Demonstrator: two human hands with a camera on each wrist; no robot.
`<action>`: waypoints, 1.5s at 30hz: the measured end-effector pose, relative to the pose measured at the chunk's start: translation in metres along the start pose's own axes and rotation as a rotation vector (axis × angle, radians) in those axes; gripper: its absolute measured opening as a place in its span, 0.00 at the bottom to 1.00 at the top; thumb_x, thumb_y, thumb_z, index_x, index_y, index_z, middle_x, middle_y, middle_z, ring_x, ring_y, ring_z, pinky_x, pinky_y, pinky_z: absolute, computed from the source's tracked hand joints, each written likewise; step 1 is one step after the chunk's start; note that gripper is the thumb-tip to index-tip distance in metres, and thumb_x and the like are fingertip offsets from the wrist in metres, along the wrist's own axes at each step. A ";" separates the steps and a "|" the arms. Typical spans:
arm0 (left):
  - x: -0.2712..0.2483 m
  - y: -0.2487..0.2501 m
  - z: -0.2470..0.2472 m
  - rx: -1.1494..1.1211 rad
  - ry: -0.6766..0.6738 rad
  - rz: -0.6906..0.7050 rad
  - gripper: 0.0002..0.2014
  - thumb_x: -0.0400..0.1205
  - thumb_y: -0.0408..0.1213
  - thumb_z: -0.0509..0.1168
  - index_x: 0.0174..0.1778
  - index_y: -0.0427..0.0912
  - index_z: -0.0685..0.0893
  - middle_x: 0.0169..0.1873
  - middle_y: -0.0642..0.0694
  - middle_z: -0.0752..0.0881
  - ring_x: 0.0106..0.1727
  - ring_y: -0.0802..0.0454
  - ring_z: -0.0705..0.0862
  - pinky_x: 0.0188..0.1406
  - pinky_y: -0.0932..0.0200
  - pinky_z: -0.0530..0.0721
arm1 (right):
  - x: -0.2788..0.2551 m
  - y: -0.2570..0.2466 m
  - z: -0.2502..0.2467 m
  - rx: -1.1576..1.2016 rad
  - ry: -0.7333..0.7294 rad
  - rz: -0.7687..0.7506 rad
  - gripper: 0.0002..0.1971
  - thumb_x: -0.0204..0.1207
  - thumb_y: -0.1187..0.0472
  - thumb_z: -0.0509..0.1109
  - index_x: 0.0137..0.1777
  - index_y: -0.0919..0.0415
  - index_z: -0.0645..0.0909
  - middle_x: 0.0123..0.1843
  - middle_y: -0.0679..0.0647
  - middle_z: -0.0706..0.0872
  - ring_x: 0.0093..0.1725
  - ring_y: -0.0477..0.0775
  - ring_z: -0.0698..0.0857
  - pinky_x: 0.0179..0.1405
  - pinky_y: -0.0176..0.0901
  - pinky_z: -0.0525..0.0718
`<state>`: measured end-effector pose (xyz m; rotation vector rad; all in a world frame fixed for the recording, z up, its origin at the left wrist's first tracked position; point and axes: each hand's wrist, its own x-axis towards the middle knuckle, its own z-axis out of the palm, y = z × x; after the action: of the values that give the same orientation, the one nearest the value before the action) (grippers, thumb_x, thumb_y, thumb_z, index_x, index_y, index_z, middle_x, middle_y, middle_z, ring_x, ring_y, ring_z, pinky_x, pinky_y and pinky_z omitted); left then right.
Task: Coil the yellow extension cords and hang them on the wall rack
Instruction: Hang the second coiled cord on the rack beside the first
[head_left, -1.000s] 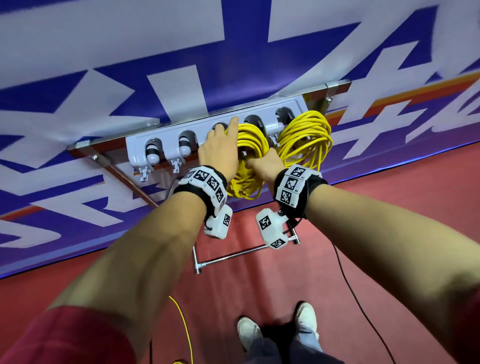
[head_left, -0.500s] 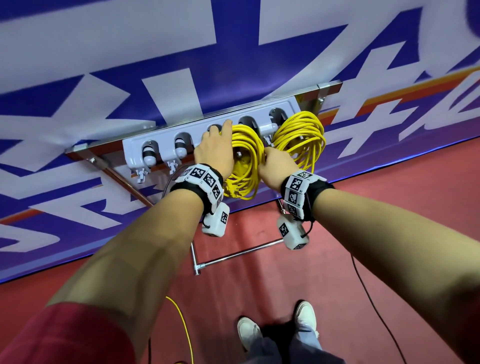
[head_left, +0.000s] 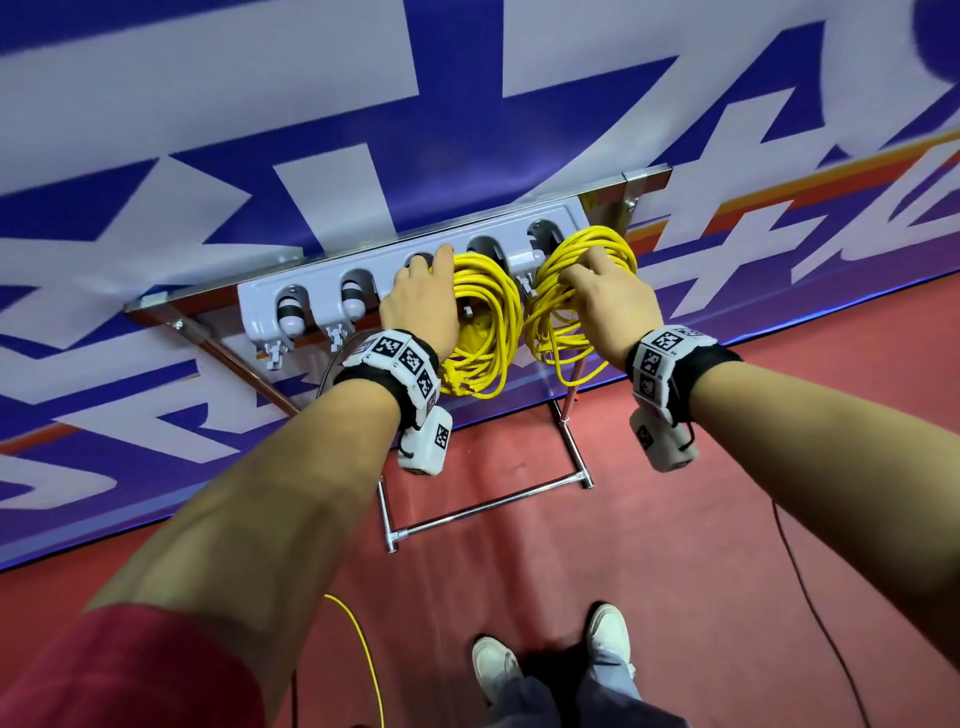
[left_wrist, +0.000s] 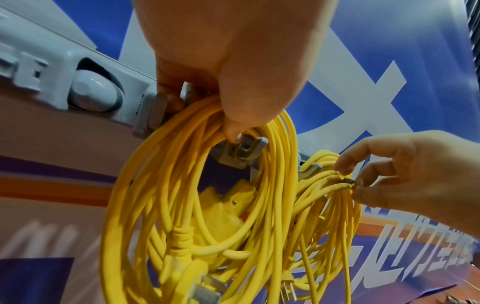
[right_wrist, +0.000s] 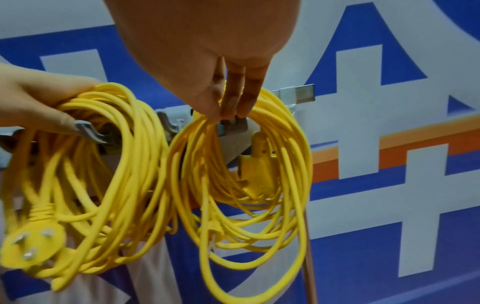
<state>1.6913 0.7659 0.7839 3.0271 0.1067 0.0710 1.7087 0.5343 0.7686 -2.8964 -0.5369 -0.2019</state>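
A grey wall rack (head_left: 322, 280) carries two yellow coiled extension cords. The left coil (head_left: 488, 322) hangs over a grey hook (left_wrist: 241, 152). My left hand (head_left: 415, 306) grips its top strands there, thumb curled under them in the left wrist view, index finger lying on the rack. The right coil (head_left: 550, 312) hangs at the rack's right end. My right hand (head_left: 608, 291) pinches that coil's top strands with its fingertips (right_wrist: 228, 111) just above its hook. A yellow three-pin plug (right_wrist: 31, 246) dangles at the bottom of the left coil (right_wrist: 116, 164).
Two clamps (head_left: 291, 317) at the rack's left end hold nothing. Below the rack, a chrome stand bar (head_left: 488, 509) lies on the red floor. A black cable (head_left: 810, 597) and a loose yellow cord (head_left: 363, 649) trail near my shoes (head_left: 550, 660).
My right hand has left the left coil and moved right and up onto the top of the right coil. The left hand stays on the left coil at the rack.
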 end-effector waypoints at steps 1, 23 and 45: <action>0.000 0.000 0.000 -0.001 0.000 0.000 0.31 0.79 0.30 0.65 0.78 0.46 0.63 0.64 0.36 0.76 0.63 0.33 0.78 0.46 0.41 0.80 | 0.001 0.006 0.000 -0.002 0.007 -0.002 0.11 0.77 0.68 0.66 0.58 0.59 0.80 0.59 0.60 0.76 0.50 0.67 0.82 0.29 0.48 0.73; 0.002 0.003 0.000 0.007 -0.006 -0.007 0.32 0.79 0.29 0.64 0.79 0.46 0.63 0.65 0.37 0.76 0.63 0.33 0.78 0.47 0.40 0.82 | 0.028 0.036 -0.027 -0.049 -0.035 -0.097 0.06 0.76 0.65 0.72 0.52 0.62 0.86 0.53 0.63 0.76 0.38 0.70 0.84 0.29 0.49 0.74; 0.000 0.003 0.000 0.003 -0.013 -0.013 0.30 0.79 0.29 0.64 0.77 0.46 0.64 0.65 0.37 0.76 0.63 0.34 0.78 0.48 0.41 0.82 | 0.016 0.036 -0.026 0.012 -0.016 -0.094 0.09 0.77 0.64 0.67 0.51 0.62 0.88 0.50 0.61 0.83 0.45 0.70 0.84 0.33 0.51 0.80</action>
<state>1.6911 0.7627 0.7844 3.0288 0.1259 0.0506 1.7343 0.5012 0.7913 -2.8664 -0.6749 -0.1885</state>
